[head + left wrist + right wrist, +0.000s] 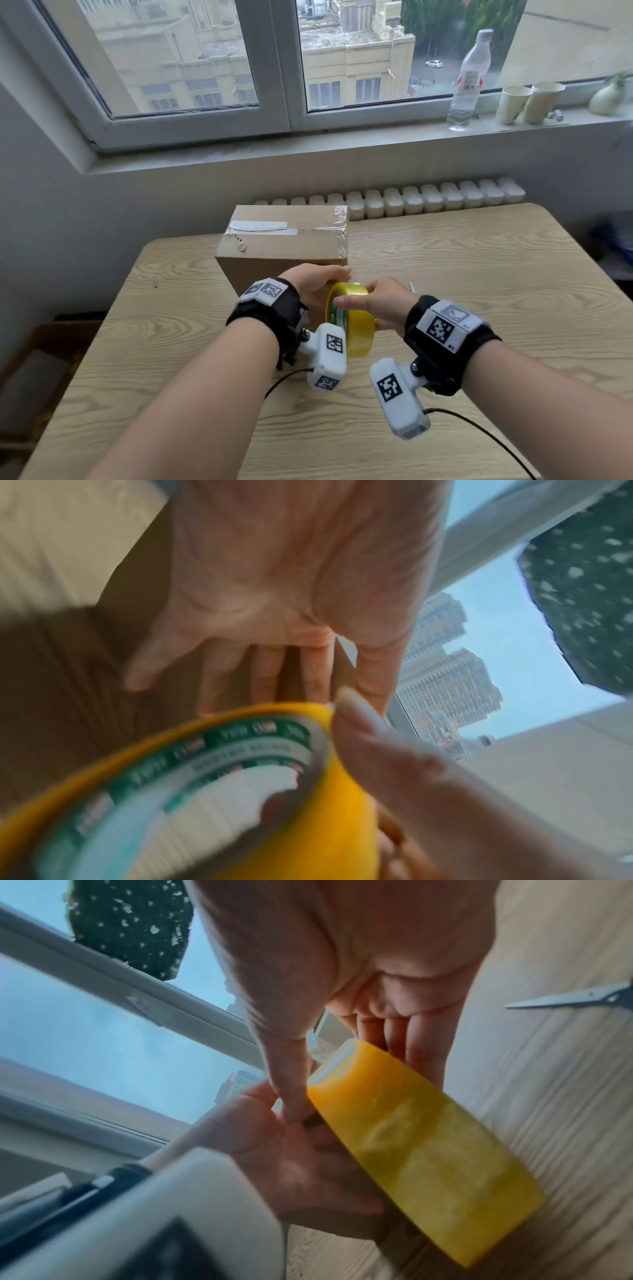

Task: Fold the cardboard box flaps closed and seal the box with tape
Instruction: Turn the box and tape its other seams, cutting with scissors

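Two hands over the worktop [445, 246], right hand [376, 303] gripped the yellow tape roll [352, 329], left hand [313, 284] fingers straight beside it, taped box [284, 246] just behind.

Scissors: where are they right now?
The scissors lie flat on the table in the right wrist view, upper right, beyond the right hand holding the tape roll.

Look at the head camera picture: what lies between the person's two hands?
In the head view, the yellow tape roll lies between them, standing on edge. The right hand grips it; the left hand lies open beside it, before the box.
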